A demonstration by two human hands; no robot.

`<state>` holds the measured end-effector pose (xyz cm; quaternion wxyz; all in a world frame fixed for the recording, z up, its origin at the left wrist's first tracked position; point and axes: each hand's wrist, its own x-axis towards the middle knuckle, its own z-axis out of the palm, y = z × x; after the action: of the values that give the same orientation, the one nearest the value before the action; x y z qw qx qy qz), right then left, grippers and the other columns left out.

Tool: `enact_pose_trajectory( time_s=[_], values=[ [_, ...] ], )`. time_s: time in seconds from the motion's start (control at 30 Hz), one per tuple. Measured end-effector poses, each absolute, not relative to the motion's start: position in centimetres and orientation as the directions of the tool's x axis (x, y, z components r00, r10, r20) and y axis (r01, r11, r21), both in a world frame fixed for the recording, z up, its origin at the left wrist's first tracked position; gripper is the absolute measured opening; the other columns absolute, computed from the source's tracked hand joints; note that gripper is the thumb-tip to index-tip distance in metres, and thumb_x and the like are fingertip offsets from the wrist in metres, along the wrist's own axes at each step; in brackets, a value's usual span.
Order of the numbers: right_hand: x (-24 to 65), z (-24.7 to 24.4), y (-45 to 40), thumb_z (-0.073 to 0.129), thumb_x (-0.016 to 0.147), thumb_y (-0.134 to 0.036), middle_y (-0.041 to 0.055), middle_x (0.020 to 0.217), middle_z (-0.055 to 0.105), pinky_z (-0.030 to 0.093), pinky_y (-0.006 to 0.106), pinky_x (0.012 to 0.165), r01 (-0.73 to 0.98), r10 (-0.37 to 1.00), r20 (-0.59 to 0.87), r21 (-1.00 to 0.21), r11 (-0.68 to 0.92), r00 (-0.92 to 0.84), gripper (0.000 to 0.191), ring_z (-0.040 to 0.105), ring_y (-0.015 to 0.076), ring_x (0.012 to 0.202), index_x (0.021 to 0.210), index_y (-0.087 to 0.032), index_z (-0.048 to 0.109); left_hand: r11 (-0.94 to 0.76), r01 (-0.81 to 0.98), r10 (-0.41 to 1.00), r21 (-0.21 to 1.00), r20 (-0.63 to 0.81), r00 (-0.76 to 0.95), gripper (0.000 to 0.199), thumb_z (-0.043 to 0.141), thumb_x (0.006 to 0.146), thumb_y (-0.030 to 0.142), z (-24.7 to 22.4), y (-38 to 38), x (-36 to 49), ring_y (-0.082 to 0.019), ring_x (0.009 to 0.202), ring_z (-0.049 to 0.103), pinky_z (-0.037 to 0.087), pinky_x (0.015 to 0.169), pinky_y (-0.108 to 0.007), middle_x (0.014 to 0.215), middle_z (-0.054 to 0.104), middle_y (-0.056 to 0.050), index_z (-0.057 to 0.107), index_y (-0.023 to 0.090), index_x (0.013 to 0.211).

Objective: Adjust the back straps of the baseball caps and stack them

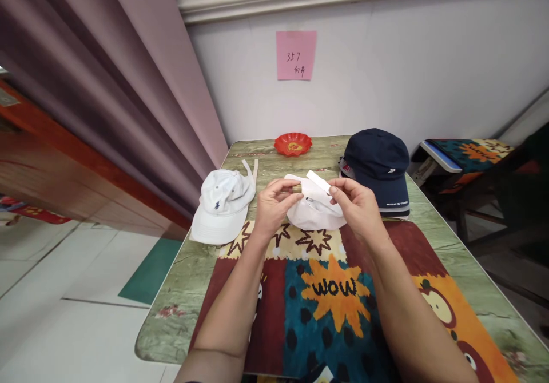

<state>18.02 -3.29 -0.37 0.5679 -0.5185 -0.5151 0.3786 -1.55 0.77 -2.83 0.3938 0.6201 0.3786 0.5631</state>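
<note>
Over the middle of the table, a white cap (316, 218) is between my two hands, its back opening and strap toward the top. My left hand (277, 203) is closed, pinching the left side of the cap's strap between thumb and fingers. On the other side my right hand (355, 203) pinches the white strap end (318, 182), which sticks up to the left. A pale cap (221, 203) with a small dark logo and loose straps rests left of my left hand. Dark navy caps (376, 157) are stacked just beyond my right hand.
A red scalloped dish (293, 144) stands at the table's back edge. A colourful mat (330, 320) lies on the green wood-patterned table (171, 314). A pink note (295, 55) is on the wall. Purple curtain (141, 57) hangs at left; a chair (467, 200) is at right.
</note>
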Motion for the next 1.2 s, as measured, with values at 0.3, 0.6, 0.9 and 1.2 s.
enact_pose_trajectory(
  time_s=[0.3,0.6,0.9,1.2],
  values=[
    [17.8,0.1,-4.0,0.05,0.088,-0.027,0.0039,0.082,0.076,0.046,0.029,0.066,0.477,0.933,0.295,-0.863,0.166,0.208,0.016,0.069,0.02,0.07,0.096,-0.022,0.063,-0.551,0.315,0.833,0.773,0.529,0.159,0.017,0.069,0.082,0.017,-1.2,-0.2,-1.7,-0.014,0.083,0.07,0.064,0.079,-0.028,0.099,0.068,-0.004,0.068,0.018,0.098],
    [17.0,0.5,-4.4,0.064,0.087,-0.049,0.0004,0.07,0.07,0.037,0.028,0.063,0.577,0.93,0.331,-0.796,0.184,0.159,0.029,0.058,0.0172,0.062,0.082,-0.023,0.074,-0.619,0.382,0.783,0.686,0.571,0.245,0.015,0.064,0.085,0.014,-0.9,-0.4,-2.0,-0.013,0.083,0.068,0.062,0.076,-0.026,0.097,0.065,-0.003,0.064,0.02,0.099],
    [17.5,-0.6,-3.7,0.067,0.083,-0.053,0.0011,0.067,0.067,0.039,0.026,0.057,0.393,0.941,0.25,-0.908,0.146,0.228,0.035,0.056,0.0165,0.061,0.077,-0.019,0.073,-0.499,0.069,0.861,0.864,0.485,0.15,0.025,0.085,0.076,0.032,-2.4,0.5,-1.4,-0.016,0.085,0.069,0.061,0.08,-0.029,0.098,0.071,-0.006,0.079,0.019,0.096],
    [17.5,-0.6,-3.7,0.064,0.086,-0.051,-0.001,0.064,0.062,0.039,0.026,0.059,0.416,0.933,0.271,-0.896,0.155,0.238,0.033,0.051,0.0145,0.057,0.074,-0.02,0.068,-0.466,0.053,0.883,0.883,0.461,0.082,0.03,0.087,0.073,0.036,-3.4,0.7,-0.9,-0.015,0.083,0.068,0.059,0.08,-0.03,0.098,0.072,-0.006,0.081,0.021,0.099]
  ],
)
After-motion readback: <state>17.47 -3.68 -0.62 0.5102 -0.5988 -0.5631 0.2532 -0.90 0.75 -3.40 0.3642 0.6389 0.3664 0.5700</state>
